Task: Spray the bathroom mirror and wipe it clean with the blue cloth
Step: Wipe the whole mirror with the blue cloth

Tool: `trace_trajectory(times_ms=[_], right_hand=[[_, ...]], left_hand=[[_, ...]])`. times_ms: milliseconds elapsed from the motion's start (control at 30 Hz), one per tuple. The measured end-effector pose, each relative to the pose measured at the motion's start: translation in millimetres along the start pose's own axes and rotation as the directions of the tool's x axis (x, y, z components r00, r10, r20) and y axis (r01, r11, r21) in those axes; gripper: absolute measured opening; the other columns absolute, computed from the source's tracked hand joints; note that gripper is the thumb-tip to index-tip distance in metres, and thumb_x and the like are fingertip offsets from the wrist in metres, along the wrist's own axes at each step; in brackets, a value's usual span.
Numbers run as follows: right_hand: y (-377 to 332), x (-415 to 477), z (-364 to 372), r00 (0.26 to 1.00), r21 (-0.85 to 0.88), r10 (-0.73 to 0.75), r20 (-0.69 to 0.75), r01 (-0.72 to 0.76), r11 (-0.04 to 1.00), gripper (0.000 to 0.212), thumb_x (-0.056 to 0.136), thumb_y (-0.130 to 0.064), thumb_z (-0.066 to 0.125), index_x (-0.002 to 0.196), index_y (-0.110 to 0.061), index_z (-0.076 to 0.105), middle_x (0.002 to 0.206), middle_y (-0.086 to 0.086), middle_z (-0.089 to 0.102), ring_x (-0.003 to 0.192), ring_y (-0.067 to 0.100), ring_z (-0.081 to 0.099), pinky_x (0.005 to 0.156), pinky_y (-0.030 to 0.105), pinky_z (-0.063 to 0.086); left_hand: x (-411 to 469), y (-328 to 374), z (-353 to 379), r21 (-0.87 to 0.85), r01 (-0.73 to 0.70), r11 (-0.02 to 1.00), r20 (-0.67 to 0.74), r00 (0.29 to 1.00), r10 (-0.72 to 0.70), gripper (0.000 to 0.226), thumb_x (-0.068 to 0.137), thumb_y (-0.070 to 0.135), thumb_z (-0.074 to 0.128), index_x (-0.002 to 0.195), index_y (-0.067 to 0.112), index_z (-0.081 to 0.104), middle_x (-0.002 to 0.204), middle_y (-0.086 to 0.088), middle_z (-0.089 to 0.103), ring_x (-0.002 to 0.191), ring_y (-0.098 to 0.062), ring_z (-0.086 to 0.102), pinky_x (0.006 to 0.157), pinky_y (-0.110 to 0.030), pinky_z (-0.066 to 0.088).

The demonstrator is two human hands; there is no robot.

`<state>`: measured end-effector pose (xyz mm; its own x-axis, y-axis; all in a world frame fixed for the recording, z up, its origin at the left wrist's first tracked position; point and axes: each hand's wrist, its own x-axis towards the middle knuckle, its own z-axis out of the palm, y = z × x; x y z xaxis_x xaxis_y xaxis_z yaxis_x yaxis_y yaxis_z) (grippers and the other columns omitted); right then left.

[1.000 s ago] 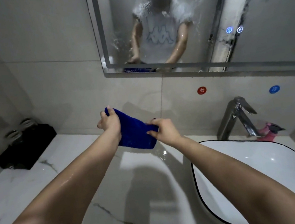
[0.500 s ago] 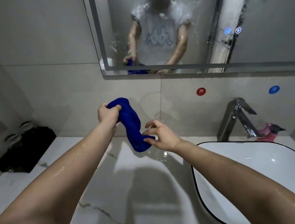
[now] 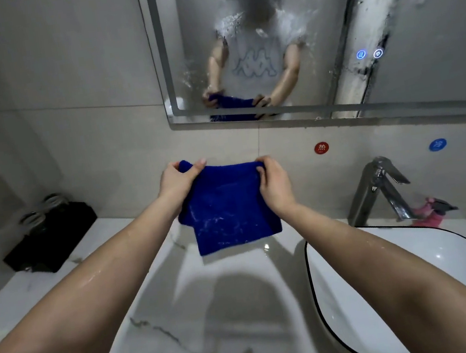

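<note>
Right hand — fingertips behind blue cloth

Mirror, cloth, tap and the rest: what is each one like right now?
mirror, streaked with white foam.
blue cloth, spread open, hanging above the counter.
left hand, pinches the cloth's top corner.
right hand, grips the cloth's other top corner.
tap, no water running.
mirror buttons, lit blue.
pink spray bottle, lying behind the tap.

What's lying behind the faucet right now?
A pink spray bottle with a dark trigger lies on the counter behind the faucet. The spout covers part of its body.
</note>
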<state>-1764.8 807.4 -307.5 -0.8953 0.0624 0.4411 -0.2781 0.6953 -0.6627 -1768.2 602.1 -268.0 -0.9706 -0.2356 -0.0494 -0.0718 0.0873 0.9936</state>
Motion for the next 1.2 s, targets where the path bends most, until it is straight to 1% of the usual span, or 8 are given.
trace_trajectory(times_ms=[200, 300, 400, 533, 667, 800, 1000, 1200], right_hand=[[-13.3, 13.6, -13.0, 0.993, -0.094, -0.069, -0.093, 0.06, 0.994, 0.025, 0.097, -0.018, 0.042, 0.116, -0.016, 0.059, 0.117, 0.005, 0.051, 0.108, 0.021, 0.05, 0.094, 0.035, 0.043], [-17.1, 21.5, -19.1, 0.986, -0.226, -0.074, -0.152, 0.038, 0.973, 0.025, 0.095, -0.028, 0.049, 0.114, -0.025, 0.065, 0.105, 0.001, 0.05, 0.102, 0.021, 0.048, 0.087, 0.031, 0.038], [-19.5, 26.2, -19.9, 0.993, -0.148, 0.042, -0.111, -0.058, 0.987, 0.029, 0.098, -0.036, 0.044, 0.12, -0.03, 0.062, 0.098, -0.003, 0.055, 0.094, 0.02, 0.055, 0.076, 0.026, 0.039], [-26.3, 29.3, -17.3, 0.98, 0.009, 0.116, -0.162, -0.116, 0.993, 0.031, 0.098, -0.031, 0.043, 0.123, -0.026, 0.062, 0.113, 0.0, 0.068, 0.102, 0.02, 0.062, 0.086, 0.024, 0.042], [-48.6, 41.4, -26.3, 0.947, 0.203, 0.193, -0.257, -0.142, 0.969, 0.028, 0.097, -0.025, 0.044, 0.115, -0.024, 0.066, 0.107, 0.0, 0.07, 0.099, 0.017, 0.063, 0.09, 0.023, 0.043], [-79.2, 72.6, -50.6, 0.923, 0.284, 0.173, -0.344, -0.074, 0.956, 0.026, 0.097, -0.02, 0.045, 0.112, -0.019, 0.065, 0.101, 0.0, 0.069, 0.092, 0.013, 0.062, 0.087, 0.022, 0.046], [-122.2, 121.6, -88.3, 0.915, 0.239, 0.068, -0.397, 0.032, 0.97, 0.027, 0.097, -0.021, 0.043, 0.115, -0.021, 0.063, 0.104, -0.003, 0.068, 0.09, 0.011, 0.06, 0.082, 0.021, 0.047], [-136.1, 157.2, -89.4, 0.896, 0.189, 0.051, -0.44, 0.037, 0.981, 0.026, 0.096, -0.024, 0.044, 0.111, -0.026, 0.065, 0.097, -0.005, 0.069, 0.087, 0.013, 0.064, 0.081, 0.03, 0.053]], left_hand=[[-4.8, 5.3, -6.4, 0.206, -0.082, 0.975, 0.037, 0.996, 0.076, 0.063, 0.072, 0.022, 0.079, 0.111, 0.02, 0.029, 0.099, -0.003, 0.048, 0.085, -0.017, 0.054, 0.068, -0.032, 0.05], [-5.8, 12.8, -12.9, 0.358, -0.187, 0.915, 0.272, 0.958, 0.09, 0.044, 0.078, 0.027, 0.074, 0.116, 0.023, 0.051, 0.099, -0.003, 0.061, 0.086, -0.019, 0.062, 0.07, -0.029, 0.052], [-7.5, 23.6, -16.0, 0.374, -0.236, 0.897, 0.421, 0.905, 0.063, 0.024, 0.084, 0.03, 0.067, 0.104, 0.018, 0.068, 0.097, -0.002, 0.071, 0.09, -0.02, 0.068, 0.081, -0.032, 0.054], [-7.0, 39.4, -13.4, 0.334, -0.23, 0.914, 0.466, 0.883, 0.052, 0.027, 0.086, 0.034, 0.064, 0.106, 0.017, 0.066, 0.097, -0.004, 0.071, 0.089, -0.02, 0.068, 0.078, -0.03, 0.054], [-3.0, 61.9, -7.7, 0.212, -0.257, 0.943, 0.441, 0.886, 0.143, 0.022, 0.089, 0.025, 0.062, 0.11, 0.019, 0.066, 0.096, -0.002, 0.07, 0.088, -0.019, 0.068, 0.066, -0.022, 0.053], [15.5, 105.0, -2.3, 0.194, -0.343, 0.919, 0.316, 0.909, 0.272, 0.028, 0.083, 0.023, 0.069, 0.111, 0.019, 0.068, 0.1, -0.002, 0.07, 0.093, -0.019, 0.067, 0.085, -0.033, 0.054], [40.7, 196.5, -9.1, 0.498, -0.531, 0.685, 0.26, 0.845, 0.466, 0.028, 0.082, 0.025, 0.069, 0.11, 0.021, 0.068, 0.105, 0.003, 0.065, 0.096, -0.016, 0.059, 0.089, -0.032, 0.049], [62.2, 247.4, -5.8, 0.801, -0.506, 0.321, 0.209, 0.738, 0.642, 0.029, 0.083, 0.033, 0.067, 0.112, 0.032, 0.066, 0.12, -0.002, 0.05, 0.117, -0.026, 0.042, 0.09, -0.039, 0.044]])
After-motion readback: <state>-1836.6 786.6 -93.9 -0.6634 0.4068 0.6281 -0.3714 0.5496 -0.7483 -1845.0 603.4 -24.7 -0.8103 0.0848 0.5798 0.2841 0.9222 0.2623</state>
